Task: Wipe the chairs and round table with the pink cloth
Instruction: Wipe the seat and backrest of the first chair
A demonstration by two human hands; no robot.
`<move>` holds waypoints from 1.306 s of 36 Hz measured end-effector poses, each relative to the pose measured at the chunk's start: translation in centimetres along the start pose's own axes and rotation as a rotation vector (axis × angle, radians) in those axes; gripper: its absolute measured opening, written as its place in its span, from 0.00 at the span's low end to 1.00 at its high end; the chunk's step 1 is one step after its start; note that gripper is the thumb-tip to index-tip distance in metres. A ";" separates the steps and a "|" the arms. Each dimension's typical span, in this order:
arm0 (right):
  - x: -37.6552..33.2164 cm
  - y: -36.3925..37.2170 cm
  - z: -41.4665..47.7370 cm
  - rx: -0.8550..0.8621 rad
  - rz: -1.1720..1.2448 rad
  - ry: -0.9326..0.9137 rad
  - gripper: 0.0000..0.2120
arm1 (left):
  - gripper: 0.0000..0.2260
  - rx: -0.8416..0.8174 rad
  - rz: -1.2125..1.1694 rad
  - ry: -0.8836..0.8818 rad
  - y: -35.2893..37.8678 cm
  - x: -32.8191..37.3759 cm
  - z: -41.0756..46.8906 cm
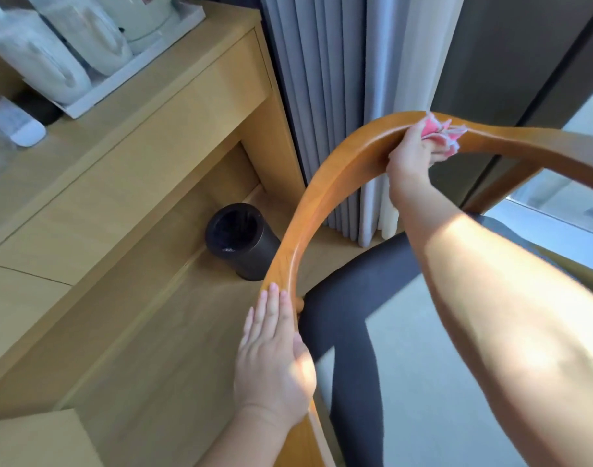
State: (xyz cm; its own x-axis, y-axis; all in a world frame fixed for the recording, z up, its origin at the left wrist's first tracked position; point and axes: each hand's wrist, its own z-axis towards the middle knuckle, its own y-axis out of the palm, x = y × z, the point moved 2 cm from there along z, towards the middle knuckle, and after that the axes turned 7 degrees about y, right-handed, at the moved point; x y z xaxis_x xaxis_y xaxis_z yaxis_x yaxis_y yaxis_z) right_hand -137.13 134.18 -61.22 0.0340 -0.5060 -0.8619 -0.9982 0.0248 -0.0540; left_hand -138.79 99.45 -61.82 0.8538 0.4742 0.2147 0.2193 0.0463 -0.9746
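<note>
Pink cloth partly inside right hand

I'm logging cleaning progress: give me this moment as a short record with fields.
left hand: flat, fingers straight, resting on the chair rail
right hand: grips the pink cloth against the rail's far curve
pink cloth: bunched, on the rail
chair rail: curved wood, above a dark seat
nearby: black bin on floor beside wooden cabinet; grey curtain behind

The left hand lies flat, fingers straight and close together. The right arm reaches out far, and the right hand squeezes the pink cloth.
</note>
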 end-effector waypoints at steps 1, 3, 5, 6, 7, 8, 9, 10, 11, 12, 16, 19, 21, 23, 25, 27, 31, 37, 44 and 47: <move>-0.4 -0.4 0.7 0.019 0.010 0.020 0.38 | 0.25 -0.004 -0.008 -0.004 -0.1 0.1 0.0; -1.0 -0.9 1.6 0.038 0.045 0.054 0.38 | 0.25 -0.010 -0.006 -0.002 -0.2 0.1 0.0; -1.1 -1.1 1.8 0.043 0.063 0.058 0.39 | 0.25 -0.016 0.002 -0.004 -0.2 0.0 0.0; -0.9 -1.0 1.6 0.030 0.062 0.046 0.39 | 0.26 -0.016 0.001 -0.010 -0.2 0.0 0.0; -0.6 -0.9 1.4 0.011 0.060 0.030 0.39 | 0.26 -0.015 0.001 -0.011 -0.2 0.0 0.0; -0.2 -0.8 1.1 -0.011 0.054 0.013 0.39 | 0.26 -0.015 0.003 -0.009 -0.3 0.1 0.0; 0.2 -0.6 0.7 -0.035 0.046 -0.002 0.39 | 0.26 -0.014 0.004 -0.006 -0.3 0.1 0.1; 0.7 -0.4 0.1 -0.064 0.033 -0.017 0.39 | 0.26 -0.013 0.003 -0.003 -0.3 0.1 0.1; 1.1 0.0 -0.7 -0.098 0.013 -0.035 0.39 | 0.26 -0.011 0.000 -0.001 -0.3 0.1 0.1; 1.6 0.4 -1.7 -0.133 -0.012 -0.060 0.39 | 0.26 -0.010 -0.004 0.001 -0.3 0.1 0.1; 4.1 2.2 -6.8 -0.317 -0.064 -0.165 0.39 | 0.27 -0.014 -0.012 -0.007 -0.6 0.3 0.1; 6.6 2.7 -9.6 -0.439 -0.089 -0.217 0.30 | 0.27 -0.011 0.002 -0.007 -0.6 0.4 0.0; 8.5 2.6 -11.3 -0.525 -0.143 -0.217 0.25 | 0.26 -0.007 0.004 -0.003 -0.5 0.3 0.0; 9.8 2.0 -13.1 -0.600 -0.155 -0.225 0.21 | 0.26 -0.002 -0.004 0.003 -0.4 0.2 0.0; 10.7 1.3 -14.6 -0.658 -0.156 -0.249 0.15 | 0.26 0.003 -0.015 0.007 -0.4 0.2 0.1; 11.8 0.7 -15.7 -0.714 -0.209 -0.243 0.20 | 0.26 0.012 -0.016 0.010 -0.3 0.2 0.1; 14.0 -0.2 -17.3 -0.803 -0.297 -0.226 0.24 | 0.27 0.032 -0.025 0.002 -0.3 0.3 0.2; 14.8 -0.7 -17.9 -0.854 -0.204 -0.140 0.27 | 0.26 0.044 -0.030 -0.004 -0.2 0.1 0.2; 14.4 -1.9 -17.0 -0.715 -0.214 -0.137 0.09 | 0.25 0.083 -0.072 -0.003 0.0 0.1 0.0; 13.7 -2.4 -16.9 -0.695 -0.280 -0.115 0.10 | 0.25 0.088 -0.101 -0.008 0.1 -0.1 -0.1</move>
State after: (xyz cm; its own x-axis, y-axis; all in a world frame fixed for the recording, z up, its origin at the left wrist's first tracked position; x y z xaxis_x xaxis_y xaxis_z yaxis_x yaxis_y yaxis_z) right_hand -135.11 112.56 -64.37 0.2574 -0.3196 -0.9119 -0.7510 -0.6600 0.0193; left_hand -138.84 99.32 -61.96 0.8256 0.4705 0.3114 0.2608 0.1711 -0.9501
